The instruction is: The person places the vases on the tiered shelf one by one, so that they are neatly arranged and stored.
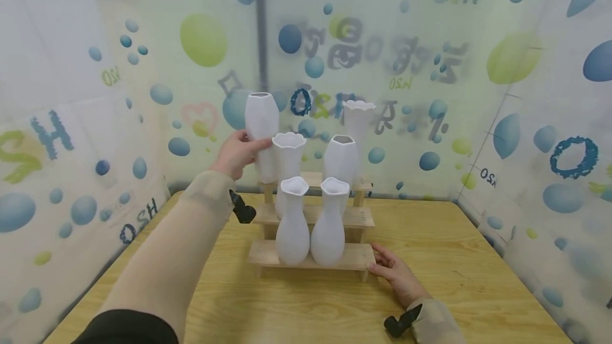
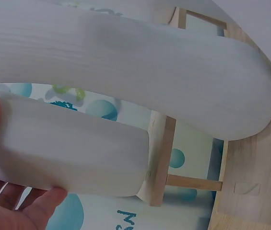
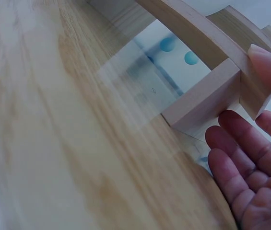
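Observation:
On a three-tiered wooden stand (image 1: 262, 257) are several white vases. My left hand (image 1: 234, 154) grips a tall faceted vase (image 1: 262, 115) at the top tier's left end, its base against the shelf in the left wrist view. A scallop-rimmed vase (image 1: 289, 154) and a faceted vase (image 1: 340, 159) occupy the middle tier. Behind them at the top right rises another scallop-rimmed vase (image 1: 359, 121). Two round-bellied vases (image 1: 292, 233) stand side by side on the lowest tier. My right hand (image 1: 396, 278) pinches that tier's right end, thumb above and fingertips at its edge.
The stand rests on a wood-grain table (image 1: 421, 238). A patterned curtain (image 1: 411, 15) with blue and green dots surrounds the table's back and sides. Each wrist carries a small black camera (image 1: 243, 208). Tabletop extends on both sides of the stand.

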{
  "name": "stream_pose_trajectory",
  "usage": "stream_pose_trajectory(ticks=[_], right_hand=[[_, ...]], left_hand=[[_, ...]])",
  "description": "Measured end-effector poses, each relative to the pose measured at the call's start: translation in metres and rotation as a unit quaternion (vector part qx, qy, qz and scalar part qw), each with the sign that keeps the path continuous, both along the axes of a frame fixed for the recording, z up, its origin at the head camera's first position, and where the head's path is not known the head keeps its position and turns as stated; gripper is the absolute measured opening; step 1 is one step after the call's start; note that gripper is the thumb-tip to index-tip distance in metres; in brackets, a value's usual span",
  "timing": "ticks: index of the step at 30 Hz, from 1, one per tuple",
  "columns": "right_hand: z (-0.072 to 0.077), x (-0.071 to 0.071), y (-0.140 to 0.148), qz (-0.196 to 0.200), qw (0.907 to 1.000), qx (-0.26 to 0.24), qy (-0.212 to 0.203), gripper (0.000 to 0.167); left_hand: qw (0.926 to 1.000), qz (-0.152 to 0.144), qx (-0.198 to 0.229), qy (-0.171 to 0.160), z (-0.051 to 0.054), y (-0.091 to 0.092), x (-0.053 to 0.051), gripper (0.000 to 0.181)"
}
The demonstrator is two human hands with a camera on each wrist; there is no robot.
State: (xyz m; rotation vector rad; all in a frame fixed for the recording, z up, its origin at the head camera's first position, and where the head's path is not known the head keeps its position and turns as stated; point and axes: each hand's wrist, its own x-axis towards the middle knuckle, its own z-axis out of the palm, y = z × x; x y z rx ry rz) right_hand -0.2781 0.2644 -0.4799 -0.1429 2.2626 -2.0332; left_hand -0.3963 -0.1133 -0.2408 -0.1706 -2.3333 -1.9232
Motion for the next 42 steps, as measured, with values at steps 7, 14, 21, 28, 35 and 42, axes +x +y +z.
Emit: stream_pose_trajectory(ticks=[7, 14, 21, 28, 35, 42], right_hand=[[-0.001, 0.0, 0.001, 0.002, 1.0, -0.003, 0.002, 0.071], [-0.001, 0.0, 0.001, 0.008, 1.0, -0.002, 0.0, 0.072], [-0.002, 0.001, 0.002, 0.011, 0.9999, -0.001, 0.002, 0.071], [-0.002, 0.0, 0.001, 0.009, 0.9999, -0.003, 0.004, 0.071], [-0.002, -0.001, 0.001, 0.004, 1.0, 0.001, 0.005, 0.072], [-0.002, -0.001, 0.002, 0.004, 1.0, 0.001, 0.003, 0.072]], left_hand=[[1.0, 0.004, -0.003, -0.003, -0.001, 0.004, -0.002, 0.07], [1.0, 0.0, -0.002, -0.003, -0.002, 0.012, -0.004, 0.066], [0.9999, -0.003, -0.012, -0.009, -0.004, 0.018, -0.01, 0.066], [0.9998, -0.013, -0.016, -0.009, -0.004, 0.019, -0.015, 0.065], [0.9994, -0.023, -0.021, -0.013, -0.004, 0.02, -0.019, 0.066], [0.9984, -0.038, -0.04, -0.015, -0.005, 0.017, -0.024, 0.064]])
